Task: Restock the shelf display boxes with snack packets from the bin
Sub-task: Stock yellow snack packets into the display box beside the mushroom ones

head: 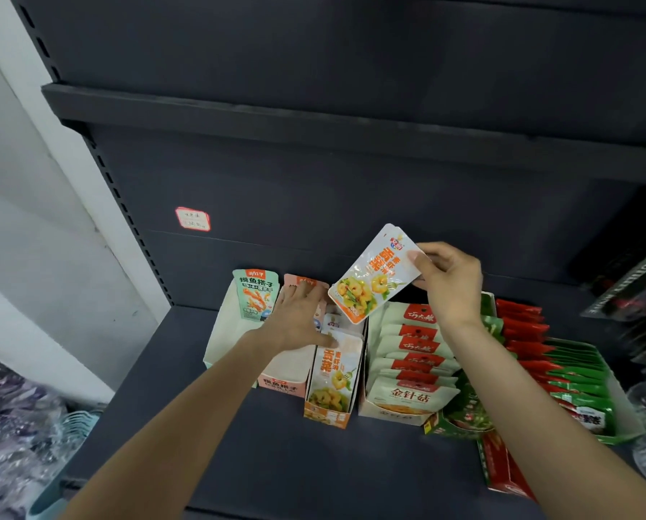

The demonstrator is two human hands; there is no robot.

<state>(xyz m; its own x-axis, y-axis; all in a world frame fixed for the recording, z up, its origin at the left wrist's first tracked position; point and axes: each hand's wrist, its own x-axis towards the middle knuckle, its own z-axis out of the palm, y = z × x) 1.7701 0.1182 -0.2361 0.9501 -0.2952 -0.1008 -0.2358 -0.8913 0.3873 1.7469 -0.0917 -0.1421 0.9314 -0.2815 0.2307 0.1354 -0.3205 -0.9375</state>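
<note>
Restocking midway. Your right hand [449, 285] pinches an orange snack packet [374, 275] above the narrow orange display box [329, 414] (still part-filled); your left hand [299, 319], fingers spread, presses the packets behind. The teal box [224, 332] looks nearly empty.

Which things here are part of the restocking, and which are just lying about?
Job: packet in right hand; orange box; left hand holding back its packets; pink box.
Lying about: price label; plastic-wrapped goods, lower left.
</note>
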